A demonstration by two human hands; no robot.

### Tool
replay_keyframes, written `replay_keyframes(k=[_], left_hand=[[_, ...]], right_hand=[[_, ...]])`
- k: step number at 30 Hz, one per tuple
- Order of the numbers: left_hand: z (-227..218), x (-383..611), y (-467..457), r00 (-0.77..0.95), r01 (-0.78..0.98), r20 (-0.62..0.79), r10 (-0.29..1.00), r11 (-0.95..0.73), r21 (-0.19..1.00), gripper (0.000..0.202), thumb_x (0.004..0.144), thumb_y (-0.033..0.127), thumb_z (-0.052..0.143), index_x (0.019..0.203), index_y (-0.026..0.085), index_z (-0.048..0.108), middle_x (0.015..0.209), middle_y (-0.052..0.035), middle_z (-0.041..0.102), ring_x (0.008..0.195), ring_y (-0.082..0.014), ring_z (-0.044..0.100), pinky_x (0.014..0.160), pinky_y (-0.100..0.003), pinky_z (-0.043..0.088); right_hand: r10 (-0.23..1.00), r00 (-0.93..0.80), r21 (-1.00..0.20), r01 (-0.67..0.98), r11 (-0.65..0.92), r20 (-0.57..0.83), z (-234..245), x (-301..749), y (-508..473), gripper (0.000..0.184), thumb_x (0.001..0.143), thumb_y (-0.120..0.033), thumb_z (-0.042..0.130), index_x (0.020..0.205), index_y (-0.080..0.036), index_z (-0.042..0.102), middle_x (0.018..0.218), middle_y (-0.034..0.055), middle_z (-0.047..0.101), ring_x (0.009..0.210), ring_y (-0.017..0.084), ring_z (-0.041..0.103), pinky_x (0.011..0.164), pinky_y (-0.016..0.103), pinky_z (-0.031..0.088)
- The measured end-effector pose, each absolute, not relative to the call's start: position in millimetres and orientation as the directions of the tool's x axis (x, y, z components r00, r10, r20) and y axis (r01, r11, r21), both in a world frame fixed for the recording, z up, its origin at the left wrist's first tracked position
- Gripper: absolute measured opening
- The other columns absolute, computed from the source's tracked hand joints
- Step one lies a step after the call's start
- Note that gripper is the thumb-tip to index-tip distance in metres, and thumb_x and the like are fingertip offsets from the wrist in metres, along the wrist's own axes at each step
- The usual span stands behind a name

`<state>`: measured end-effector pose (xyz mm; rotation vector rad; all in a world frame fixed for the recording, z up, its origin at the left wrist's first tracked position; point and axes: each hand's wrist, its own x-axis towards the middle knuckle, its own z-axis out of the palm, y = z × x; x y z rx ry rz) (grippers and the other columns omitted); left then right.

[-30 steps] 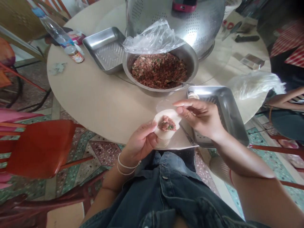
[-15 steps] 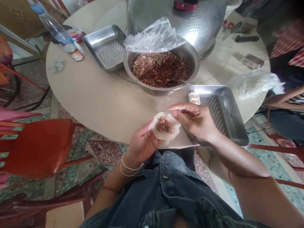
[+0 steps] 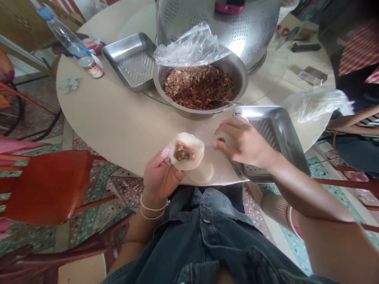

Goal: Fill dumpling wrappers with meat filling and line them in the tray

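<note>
1. Dumpling wrapper [image 3: 196, 146], round, laid open, a portion of minced filling [image 3: 184, 152] at its middle; carried in the left hand, above the table [image 3: 118, 118].
2. Left hand [image 3: 160, 175], gripping the wrapper by its near left edge, thumb on top, fingers beneath; bracelets [image 3: 154, 209] at the wrist.
3. Right hand [image 3: 244, 142], apart from the wrapper, thumb and fingers parted in a loose curve, slightly blurred.
4. Stack of pale rounds [image 3: 203, 174], apparently wrappers, just right of the left hand, by the table edge.
5. Metal tray [image 3: 291, 134], rectangular, partly beneath the right hand and wrist, extending to their right.
6. Steel mixing bowl [image 3: 192, 112], beyond both hands, filled with minced meat [image 3: 197, 88] flecked green; clear plastic bag [image 3: 192, 49] over its far rim.
7. Second metal tray [image 3: 130, 67], beyond the left hand, left of the bowl.
8. Perforated steel colander [image 3: 195, 35], farthest from the hands, behind the bowl.
</note>
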<state>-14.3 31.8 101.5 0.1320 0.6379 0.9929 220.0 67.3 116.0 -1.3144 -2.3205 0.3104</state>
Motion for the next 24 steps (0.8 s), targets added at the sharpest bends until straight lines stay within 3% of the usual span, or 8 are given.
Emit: replay_keyframes(k=[2,5,8,12,16,19,21,24], left_hand=[[103,-22,34,0.304,-0.765,-0.433,0.848,0.489,0.419,0.042,0.095,0.030,0.033,0.121,0.016,0.063,0.106,-0.0074,0.076,0.125,-0.0254,0.058,0.112,-0.046,0.041],[103,-26,35,0.261,-0.774,-0.422,0.868,0.449,0.447,0.042,0.096,0.031,0.033,0.119,0.017,0.065,0.108,-0.0074,0.075,0.126,-0.0238,0.058,0.113,-0.045,0.040],[101,-22,37,0.238,-0.772,-0.442,0.865,0.444,0.455,0.041,0.096,0.027,0.033,0.111,0.015,0.068,0.104,-0.0072,0.076,0.123,-0.0215,0.060,0.114,-0.040,0.040],[98,-12,39,0.275,-0.755,-0.448,0.851,0.479,0.448,0.043,0.097,0.024,0.030,0.111,0.013,0.068,0.102,-0.0082,0.076,0.126,-0.0204,0.058,0.115,-0.039,0.037],[96,-6,41,0.327,-0.754,-0.430,0.842,0.506,0.418,0.043,0.097,0.025,0.030,0.105,0.013,0.070,0.102,-0.0079,0.076,0.125,-0.0204,0.058,0.115,-0.039,0.037],[95,-3,41,0.337,-0.759,-0.426,0.839,0.510,0.405,0.043,0.097,0.029,0.031,0.101,0.014,0.071,0.103,-0.0061,0.076,0.121,-0.0208,0.061,0.114,-0.039,0.039],[95,-1,42,0.344,-0.772,-0.393,0.853,0.495,0.398,0.043,0.097,0.031,0.031,0.104,0.014,0.071,0.108,-0.0059,0.075,0.121,-0.0218,0.061,0.113,-0.040,0.040],[96,5,43,0.386,-0.787,-0.329,0.862,0.494,0.370,0.045,0.097,0.033,0.030,0.111,0.014,0.069,0.111,-0.0068,0.074,0.125,-0.0237,0.058,0.113,-0.043,0.039]], right_hand=[[0.843,-0.518,-0.218,0.814,0.539,0.147,110,221,70,0.046,0.085,-0.054,0.057,0.108,-0.016,0.070,0.121,0.0159,0.060,0.113,0.033,0.052,0.097,0.053,0.039],[0.840,-0.543,-0.118,0.835,0.538,-0.014,101,217,74,0.059,0.086,-0.066,0.048,0.119,-0.021,0.067,0.147,0.0169,0.039,0.131,0.037,0.038,0.104,0.058,0.030],[0.843,-0.530,-0.121,0.847,0.518,-0.095,94,208,81,0.073,0.082,-0.077,0.036,0.115,-0.021,0.069,0.152,0.0185,0.033,0.138,0.038,0.030,0.105,0.059,0.027],[0.856,-0.501,-0.095,0.865,0.493,-0.123,92,200,89,0.081,0.082,-0.080,0.026,0.100,-0.018,0.075,0.146,0.0206,0.041,0.132,0.037,0.036,0.101,0.057,0.030],[0.876,-0.480,-0.132,0.872,0.471,-0.045,98,203,83,0.078,0.089,-0.073,0.020,0.098,-0.019,0.075,0.141,0.0181,0.047,0.127,0.035,0.041,0.098,0.054,0.031],[0.889,-0.429,-0.236,0.858,0.457,0.162,106,208,65,0.070,0.092,-0.067,0.021,0.111,-0.022,0.071,0.136,0.0134,0.051,0.121,0.031,0.047,0.096,0.049,0.033],[0.857,-0.414,-0.272,0.824,0.496,0.307,109,209,49,0.064,0.093,-0.064,0.025,0.122,-0.024,0.065,0.136,0.0117,0.049,0.116,0.030,0.049,0.092,0.047,0.034],[0.797,-0.474,-0.222,0.789,0.573,0.373,107,207,28,0.061,0.092,-0.064,0.032,0.136,-0.027,0.055,0.144,0.0115,0.039,0.118,0.032,0.044,0.090,0.047,0.034]])
